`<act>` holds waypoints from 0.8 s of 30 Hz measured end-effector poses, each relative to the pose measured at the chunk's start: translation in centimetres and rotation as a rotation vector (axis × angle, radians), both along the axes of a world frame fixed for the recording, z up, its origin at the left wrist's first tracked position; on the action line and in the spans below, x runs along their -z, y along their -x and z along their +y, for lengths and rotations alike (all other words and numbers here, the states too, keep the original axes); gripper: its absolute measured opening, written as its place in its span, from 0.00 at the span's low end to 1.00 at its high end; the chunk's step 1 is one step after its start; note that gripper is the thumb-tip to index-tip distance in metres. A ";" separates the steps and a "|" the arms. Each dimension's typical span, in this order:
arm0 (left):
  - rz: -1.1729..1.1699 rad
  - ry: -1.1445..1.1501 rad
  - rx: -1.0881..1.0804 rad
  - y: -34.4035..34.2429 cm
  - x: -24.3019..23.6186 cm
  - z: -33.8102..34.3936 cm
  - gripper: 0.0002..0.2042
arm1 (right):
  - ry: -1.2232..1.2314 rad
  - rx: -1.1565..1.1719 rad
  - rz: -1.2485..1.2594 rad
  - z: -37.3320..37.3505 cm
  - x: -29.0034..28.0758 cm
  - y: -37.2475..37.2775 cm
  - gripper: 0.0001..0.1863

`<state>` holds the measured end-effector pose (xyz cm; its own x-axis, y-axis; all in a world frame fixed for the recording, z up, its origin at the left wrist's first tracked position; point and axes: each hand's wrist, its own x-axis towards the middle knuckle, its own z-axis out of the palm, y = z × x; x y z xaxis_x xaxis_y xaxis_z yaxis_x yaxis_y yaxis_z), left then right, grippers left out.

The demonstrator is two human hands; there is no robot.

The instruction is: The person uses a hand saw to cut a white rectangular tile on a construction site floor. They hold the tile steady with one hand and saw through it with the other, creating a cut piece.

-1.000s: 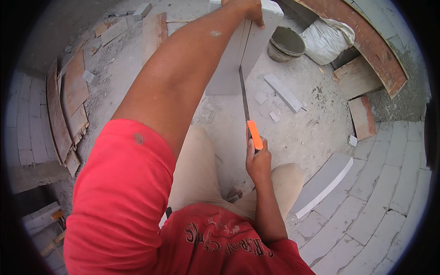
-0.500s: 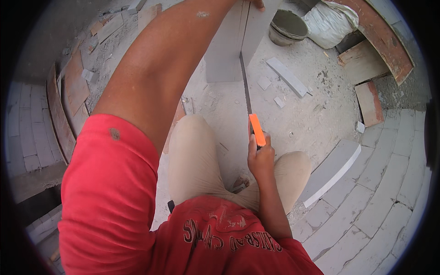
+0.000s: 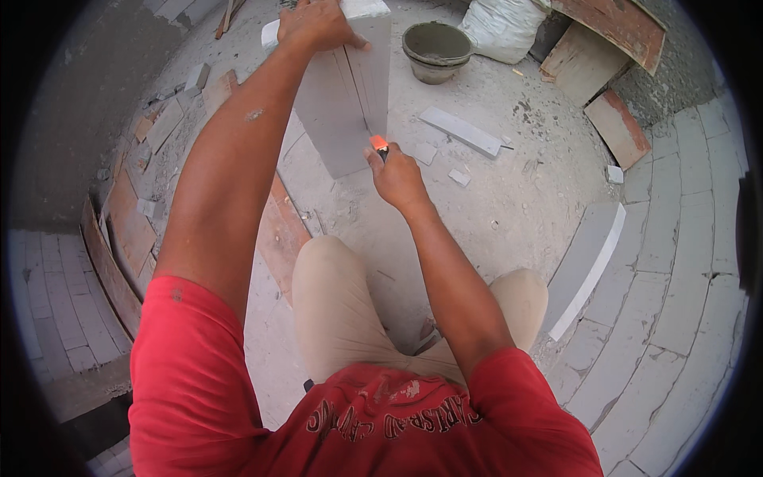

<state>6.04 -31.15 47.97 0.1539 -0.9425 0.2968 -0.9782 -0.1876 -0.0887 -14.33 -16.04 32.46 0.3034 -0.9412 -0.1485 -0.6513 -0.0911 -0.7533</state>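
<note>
A grey lightweight concrete block [image 3: 327, 119] stands upright on the floor in front of my knees. My left hand [image 3: 319, 28] clasps its top edge, the thumb lying over the near face. Closed round the orange and black handle of a handsaw [image 3: 379, 145], my right hand [image 3: 400, 176] is close against the block's near face. A thin dark cut runs down that face from the top toward the saw handle. Most of the saw blade is hidden, sunk in the block.
Beyond the block stand a black bucket [image 3: 435, 49] of grey mix and a white sack [image 3: 502, 30]. Concrete offcuts [image 3: 461, 131] lie on the dusty floor. Block walls [image 3: 660, 310] rise at the right, with a loose slab [image 3: 584, 262] leaning there; wooden boards [image 3: 127, 219] lie left.
My right hand has pushed the saw forward, from near my knees up to the block, and the blade has slid into the cut. The view has shifted, bringing my whole left hand into sight.
</note>
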 end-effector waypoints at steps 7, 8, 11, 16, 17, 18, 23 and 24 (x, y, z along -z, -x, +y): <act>-0.022 -0.044 0.030 -2.8 1.3 -0.1 0.56 | -0.167 0.064 -0.077 18.1 -1.4 11.9 0.25; -0.011 -0.059 0.033 -2.7 1.3 0.0 0.56 | -0.152 0.071 -0.111 18.2 -1.7 12.3 0.24; -0.024 -0.001 0.048 -2.6 1.6 -0.1 0.55 | -0.167 0.008 -0.001 10.8 1.3 7.4 0.23; 0.100 -0.123 0.016 3.1 -2.9 1.8 0.56 | 0.053 0.098 0.097 1.3 3.7 1.9 0.21; 0.140 -0.152 -0.003 1.5 -3.8 3.2 0.56 | 0.013 0.062 0.056 4.3 3.1 2.2 0.21; 0.097 -0.122 -0.022 0.1 -3.3 2.9 0.55 | -0.009 0.045 0.024 7.4 2.3 4.0 0.22; 0.184 -0.191 -0.029 -1.3 -3.0 3.1 0.53 | 0.068 0.021 -0.097 18.0 1.7 12.2 0.16; 0.180 -0.190 -0.047 -2.2 -2.6 3.6 0.54 | 0.062 0.007 -0.136 17.6 1.5 11.7 0.17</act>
